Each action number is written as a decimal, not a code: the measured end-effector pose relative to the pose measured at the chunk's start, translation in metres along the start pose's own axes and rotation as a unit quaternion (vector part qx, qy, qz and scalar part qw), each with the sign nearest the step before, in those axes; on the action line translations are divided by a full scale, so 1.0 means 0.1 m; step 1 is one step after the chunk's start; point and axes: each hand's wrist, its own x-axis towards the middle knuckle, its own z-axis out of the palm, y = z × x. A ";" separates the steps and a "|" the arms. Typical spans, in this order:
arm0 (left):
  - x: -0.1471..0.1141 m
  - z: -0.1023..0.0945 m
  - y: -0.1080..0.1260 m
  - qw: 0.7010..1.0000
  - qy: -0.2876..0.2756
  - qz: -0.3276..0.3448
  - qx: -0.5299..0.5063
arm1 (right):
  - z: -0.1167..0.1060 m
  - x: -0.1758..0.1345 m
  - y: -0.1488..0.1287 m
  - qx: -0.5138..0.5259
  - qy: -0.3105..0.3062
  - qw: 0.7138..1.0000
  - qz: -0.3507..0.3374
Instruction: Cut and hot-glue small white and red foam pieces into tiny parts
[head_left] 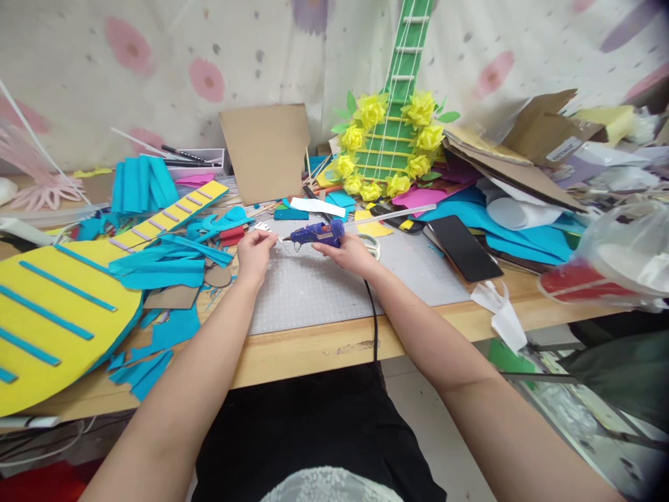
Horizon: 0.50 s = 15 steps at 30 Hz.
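My right hand (352,254) is wrapped round a blue hot glue gun (323,233), a long clear glue stick (397,215) jutting from its back. The gun's nozzle points left, close to the fingertips of my left hand (254,255). Those fingers pinch a small white piece (261,226), whose exact shape is too small to make out. A thin strand seems to hang near the nozzle. Beneath both hands lies a grey cutting mat (313,300). White-handled scissors (372,245) rest partly hidden behind my right hand.
Left lies a yellow guitar shape (63,307) with blue strips, beside blue paper scraps (157,268). A green guitar (400,111) ringed with yellow flowers stands behind, near a cardboard sheet (266,153). Right are a phone (463,247) and a bagged tub (590,279). A black cord (375,321) crosses the table edge.
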 end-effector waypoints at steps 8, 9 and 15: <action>0.00 0.00 0.00 1.000 -0.008 0.005 0.003 | 0.00 0.01 0.03 0.008 0.008 1.000 -0.020; 0.00 0.01 -0.01 1.000 -0.009 0.006 0.003 | 0.00 0.02 0.03 0.007 0.007 1.000 -0.023; -0.01 0.02 -0.01 1.000 -0.021 0.008 0.008 | -0.01 0.01 0.00 -0.010 0.003 1.000 -0.014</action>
